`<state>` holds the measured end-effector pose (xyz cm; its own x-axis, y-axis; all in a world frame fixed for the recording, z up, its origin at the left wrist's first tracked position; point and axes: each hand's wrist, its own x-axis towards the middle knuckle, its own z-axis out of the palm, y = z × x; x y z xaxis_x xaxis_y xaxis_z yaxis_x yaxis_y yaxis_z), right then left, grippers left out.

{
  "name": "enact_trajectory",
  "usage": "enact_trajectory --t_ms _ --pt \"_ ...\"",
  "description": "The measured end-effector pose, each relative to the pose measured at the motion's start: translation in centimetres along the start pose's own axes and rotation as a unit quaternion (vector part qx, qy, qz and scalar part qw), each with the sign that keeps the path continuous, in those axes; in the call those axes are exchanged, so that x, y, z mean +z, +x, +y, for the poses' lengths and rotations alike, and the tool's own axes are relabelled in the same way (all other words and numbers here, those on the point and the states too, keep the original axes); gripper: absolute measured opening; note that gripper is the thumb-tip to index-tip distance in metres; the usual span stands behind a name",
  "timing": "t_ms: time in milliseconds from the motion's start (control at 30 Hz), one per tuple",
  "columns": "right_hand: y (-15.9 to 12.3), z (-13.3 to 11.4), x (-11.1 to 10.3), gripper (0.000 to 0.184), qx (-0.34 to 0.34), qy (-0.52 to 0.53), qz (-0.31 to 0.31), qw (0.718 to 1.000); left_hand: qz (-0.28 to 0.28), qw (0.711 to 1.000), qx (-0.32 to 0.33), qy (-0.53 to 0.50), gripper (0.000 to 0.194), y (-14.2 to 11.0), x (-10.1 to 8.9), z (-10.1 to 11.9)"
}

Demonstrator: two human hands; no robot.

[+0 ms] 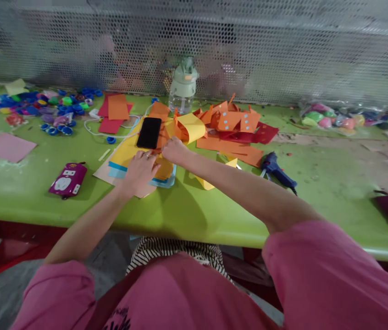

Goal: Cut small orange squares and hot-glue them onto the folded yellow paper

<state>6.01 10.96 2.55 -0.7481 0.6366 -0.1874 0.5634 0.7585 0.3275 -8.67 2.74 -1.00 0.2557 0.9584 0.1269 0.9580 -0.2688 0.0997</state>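
Note:
My left hand [140, 167] lies flat with fingers stretched on a stack of coloured paper, a ring on one finger. Yellow paper [122, 152], blue sheets [117, 170] and a small orange-yellow piece [165, 169] show around it. My right hand [174, 150] is closed just to the right, low over the stack; what its fingers grip, if anything, is hidden. Directly behind both hands rests a black phone [149, 133] on the paper. A curled yellow paper strip [191, 128] stands beyond my right hand, beside folded orange paper shapes [230, 118] with small pale squares.
A blue glue gun [276, 170] lies right of my forearm, near folded yellow paper [205, 182]. A clear bottle [183, 87] stands by the perforated metal panel [249, 50]. Purple power sockets [68, 180] sit left. Blue rings and colourful bits [58, 107] fill the back left.

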Motion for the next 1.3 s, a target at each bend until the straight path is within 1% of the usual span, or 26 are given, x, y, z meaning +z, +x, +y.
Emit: enact_trajectory --t_ms 33,100,133,233,300,367,433,500,600,700,767,800,833,900,933,967,1000,1033,1067,1100,1133,1167,1233,1300 --pt "0.1 -0.1 -0.2 0.038 -0.001 -0.007 0.0 1.0 0.001 1.0 -0.002 -0.006 0.043 0.0 0.0 0.0" --pt "0.0 0.0 -0.6 0.028 -0.001 -0.017 0.004 1.0 0.007 1.0 -0.005 -0.013 0.042 -0.1 -0.1 -0.2" --pt "-0.1 0.2 -1.0 0.027 -0.002 -0.021 0.007 1.0 0.013 1.0 -0.011 -0.014 0.043 0.0 -0.1 -0.3" --pt "-0.8 1.1 -1.9 0.036 -0.015 -0.028 0.016 0.999 0.038 0.998 -0.037 -0.02 0.051 0.1 -0.2 -0.7" --pt "-1.1 1.9 -2.3 0.035 -0.028 -0.03 0.018 0.999 0.046 0.997 -0.049 -0.025 0.055 0.3 -0.3 -0.9" --pt "-1.4 2.3 -2.3 0.033 -0.037 -0.032 0.013 0.999 0.045 0.997 -0.051 -0.028 0.056 0.3 -0.3 -0.9" --pt "-1.9 2.2 -2.2 0.033 -0.039 -0.033 0.007 0.999 0.043 0.997 -0.055 -0.028 0.055 0.2 -0.3 -0.8" --pt "-2.6 1.7 -2.2 0.033 -0.042 -0.032 0.005 0.999 0.037 0.997 -0.059 -0.025 0.056 0.2 -0.4 -0.6" --pt "-4.6 0.2 -2.5 0.03 -0.05 -0.027 0.009 0.998 0.022 0.998 -0.061 -0.022 0.058 0.4 -0.5 -0.6" --pt "-8.4 -1.7 -2.7 0.025 -0.044 -0.019 0.023 0.999 0.005 0.998 -0.059 -0.02 0.056 0.6 -1.1 -1.1" --pt "-11.6 -3.3 -2.4 0.021 -0.039 -0.006 0.079 0.996 -0.003 0.999 -0.051 -0.018 0.049 0.0 -1.9 -1.2" --pt "-13.3 -4.1 -2.0 0.019 -0.041 -0.002 0.109 0.993 -0.003 0.999 -0.038 -0.02 0.045 -0.7 -2.4 -0.9" --pt "-15.0 -5.1 -1.6 0.018 -0.043 0.001 0.139 0.989 0.009 0.999 -0.019 -0.026 0.04 -1.7 -2.8 -0.3" --pt "-18.0 -7.0 -0.5 0.015 -0.04 0.013 0.18 0.983 0.043 0.995 0.046 -0.082 0.033 -4.6 -3.5 1.6" --pt "-19.2 -7.8 0.0 0.014 -0.029 0.022 0.187 0.982 0.043 0.987 0.095 -0.12 0.032 -6.4 -3.6 2.9" --pt "-20.2 -8.6 0.4 0.013 -0.015 0.033 0.19 0.981 0.041 0.978 0.141 -0.151 0.035 -8.1 -3.6 4.3" --pt "-21.0 -9.3 0.8 0.011 -0.003 0.046 0.19 0.981 0.036 0.968 0.181 -0.168 0.041 -9.8 -3.3 5.6" --pt "-21.6 -9.8 1.2 0.009 0.01 0.06 0.192 0.98 0.036 0.964 0.205 -0.166 0.043 -11.2 -2.9 6.8" --pt "-22.1 -10.2 1.5 0.007 0.021 0.075 0.196 0.978 0.059 0.964 0.211 -0.148 0.037 -12.4 -2.4 7.9" --pt "-22.5 -10.4 1.8 0.007 0.029 0.089 0.203 0.975 0.091 0.966 0.203 -0.131 0.023 -13.3 -1.9 8.7" --pt "-22.9 -10.5 2.1 0.008 0.032 0.103 0.212 0.971 0.121 0.966 0.196 -0.12 0.014 -13.8 -1.3 9.4" --pt "-23.2 -10.5 2.4 0.01 0.033 0.116 0.224 0.967 0.149 0.964 0.189 -0.111 0.008 -14.1 -0.8 9.8" --pt "-23.8 -10.1 2.9 0.01 0.036 0.142 0.242 0.959 0.178 0.961 0.188 -0.101 0.009 -14.0 -0.1 10.4" --pt "-24.4 -9.4 3.5 0.011 0.048 0.167 0.251 0.952 0.184 0.959 0.195 -0.087 0.012 -13.5 0.3 10.8"
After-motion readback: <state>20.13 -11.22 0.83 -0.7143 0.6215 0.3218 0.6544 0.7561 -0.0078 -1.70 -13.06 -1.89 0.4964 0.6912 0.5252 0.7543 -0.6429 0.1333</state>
